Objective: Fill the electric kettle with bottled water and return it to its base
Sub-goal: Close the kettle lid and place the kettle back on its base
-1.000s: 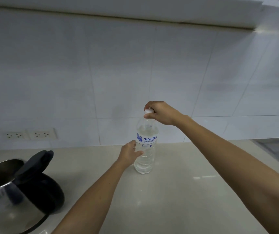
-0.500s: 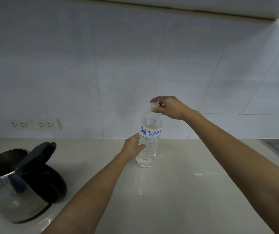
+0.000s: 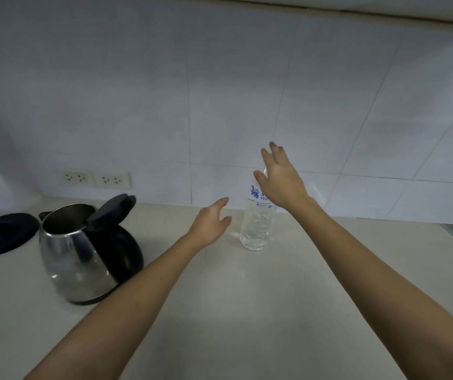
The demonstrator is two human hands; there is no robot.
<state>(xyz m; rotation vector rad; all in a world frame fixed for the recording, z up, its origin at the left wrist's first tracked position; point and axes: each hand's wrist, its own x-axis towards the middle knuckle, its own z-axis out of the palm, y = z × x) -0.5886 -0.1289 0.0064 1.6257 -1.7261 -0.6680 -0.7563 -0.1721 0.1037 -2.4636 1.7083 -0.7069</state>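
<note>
- Head view: left hand (image 3: 209, 224), fingers loose and empty, hovers just beside the upright water bottle (image 3: 256, 229).
- Right hand (image 3: 281, 182), fingers spread, covers its top, gripping nothing.

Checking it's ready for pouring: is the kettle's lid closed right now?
No, the kettle stands on the counter with its black lid tilted up, leaving the steel mouth open.
</note>
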